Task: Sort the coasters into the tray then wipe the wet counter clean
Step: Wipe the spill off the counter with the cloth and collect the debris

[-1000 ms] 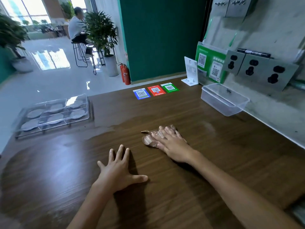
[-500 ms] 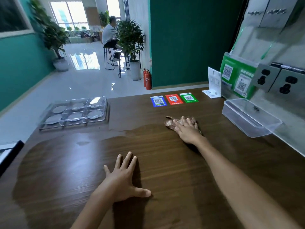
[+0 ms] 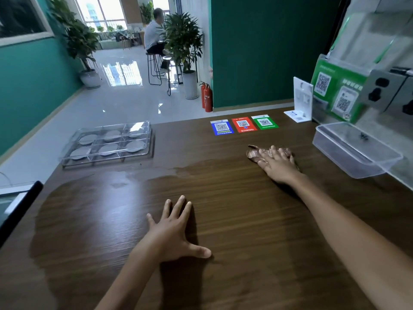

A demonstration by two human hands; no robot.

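- Wooden counter (image 3: 234,220): dark brown grain; a wet sheen covers its left and middle, its far edge running just short of the tray.
- Clear compartmented tray (image 3: 107,143): far left of counter, six cells in two rows. Grey round coasters (image 3: 106,149) lie in five of them; the far-right cell looks vacant, glare makes this uncertain.
- Clear plastic box (image 3: 353,153): right side, against the ledge.
- Right hand (image 3: 276,163): palm down, fingers spread flat, pressing a crumpled brownish cloth (image 3: 253,152) onto the counter, at the wet patch's far-right edge.
- Left hand (image 3: 172,233): flat on the counter, fingers splayed, holding nothing.
- Three QR stickers (image 3: 243,125): blue, red, green, beyond the cloth.
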